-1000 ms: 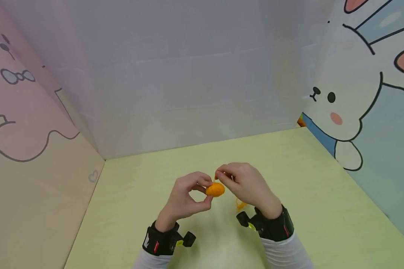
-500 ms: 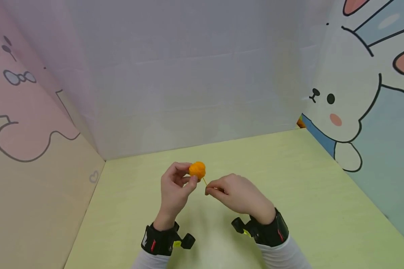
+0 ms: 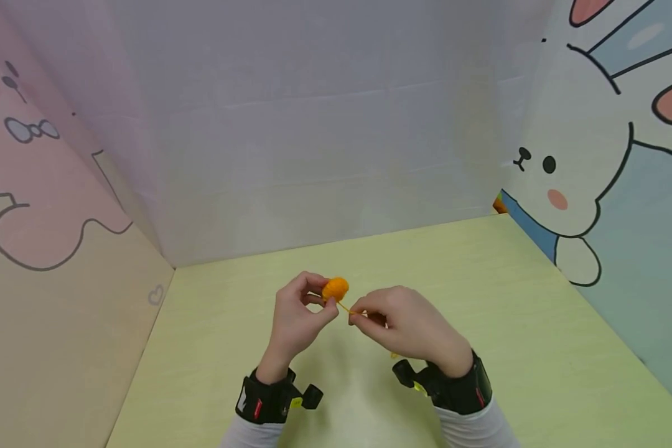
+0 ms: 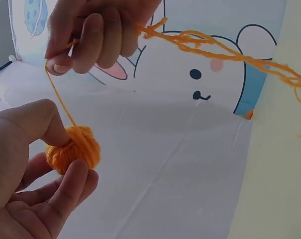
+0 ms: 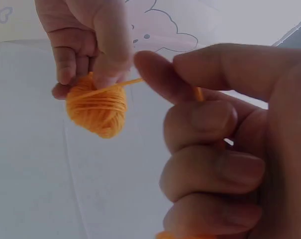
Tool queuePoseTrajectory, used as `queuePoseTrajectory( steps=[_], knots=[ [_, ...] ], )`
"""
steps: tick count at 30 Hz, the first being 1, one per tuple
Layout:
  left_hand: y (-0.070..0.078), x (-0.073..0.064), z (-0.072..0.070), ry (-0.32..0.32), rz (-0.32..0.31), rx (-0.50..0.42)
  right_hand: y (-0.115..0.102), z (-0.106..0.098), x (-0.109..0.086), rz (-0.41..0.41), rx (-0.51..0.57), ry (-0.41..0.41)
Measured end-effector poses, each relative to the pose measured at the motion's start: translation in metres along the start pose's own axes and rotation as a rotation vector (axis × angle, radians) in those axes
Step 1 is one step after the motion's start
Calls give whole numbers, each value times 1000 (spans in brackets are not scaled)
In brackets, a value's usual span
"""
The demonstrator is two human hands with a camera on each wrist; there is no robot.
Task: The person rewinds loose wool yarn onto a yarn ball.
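A small ball of orange yarn is held up above the table by my left hand, its thumb and fingers pinching the ball's side. From the ball a taut strand runs to my right hand, which pinches it between thumb and forefinger. The right hand's other fingers curl over the strand. Past that hand, a loose tangled length of yarn trails away in the left wrist view. Little of this tail shows in the head view, below the right hand.
A pale green table lies under both hands. White sheeting hangs behind it, with printed cartoon panels at left and right. Each wrist wears a black strap with a small camera.
The yarn ball first went left and up, turning in my left hand, then came slightly back right. The right hand dropped below the ball's level, then shifted right, the strand still between them.
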State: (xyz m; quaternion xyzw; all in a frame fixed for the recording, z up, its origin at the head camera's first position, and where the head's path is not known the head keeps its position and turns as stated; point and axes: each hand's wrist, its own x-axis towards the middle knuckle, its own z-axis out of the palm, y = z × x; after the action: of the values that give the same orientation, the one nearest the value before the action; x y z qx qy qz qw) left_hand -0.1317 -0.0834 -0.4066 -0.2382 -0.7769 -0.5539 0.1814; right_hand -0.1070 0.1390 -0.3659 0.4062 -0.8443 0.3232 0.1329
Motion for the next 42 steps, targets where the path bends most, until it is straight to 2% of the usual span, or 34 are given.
queuePoseTrajectory(
  steps=[3, 5, 9, 12, 16, 21, 24, 27, 31, 34, 38, 42],
  knots=[
    [0, -1, 1, -114, 28, 45, 4, -3, 0, -39, 17, 98],
    [2, -2, 1, -204, 54, 31, 8, -5, 1, -45, 18, 157],
    [5, -4, 0, -376, 96, -89, 14, -4, 4, -36, 26, 208],
    [7, -6, -2, -427, 114, -212, 20, 0, 7, -3, 29, 184],
    [6, -7, -6, -405, 150, -365, 25, 6, 10, 44, 49, 77],
    [5, -5, -9, -297, 174, -501, 26, 15, 14, 69, 52, -64],
    [4, -4, -10, -188, 113, -547, 22, 19, 15, 92, 34, -129],
    [2, -1, -11, -79, 14, -573, 17, 22, 18, 96, 13, -183],
    [2, 5, -11, 27, -105, -557, 10, 20, 19, 57, -38, -182],
    [1, 10, -10, 68, -167, -506, 5, 15, 19, 21, -63, -152],
    [0, 10, -8, 43, -194, -385, 1, 7, 16, -22, -63, -111],
    [-3, 9, -8, -46, -178, -272, 2, -2, 12, -64, -56, -25]
  ],
)
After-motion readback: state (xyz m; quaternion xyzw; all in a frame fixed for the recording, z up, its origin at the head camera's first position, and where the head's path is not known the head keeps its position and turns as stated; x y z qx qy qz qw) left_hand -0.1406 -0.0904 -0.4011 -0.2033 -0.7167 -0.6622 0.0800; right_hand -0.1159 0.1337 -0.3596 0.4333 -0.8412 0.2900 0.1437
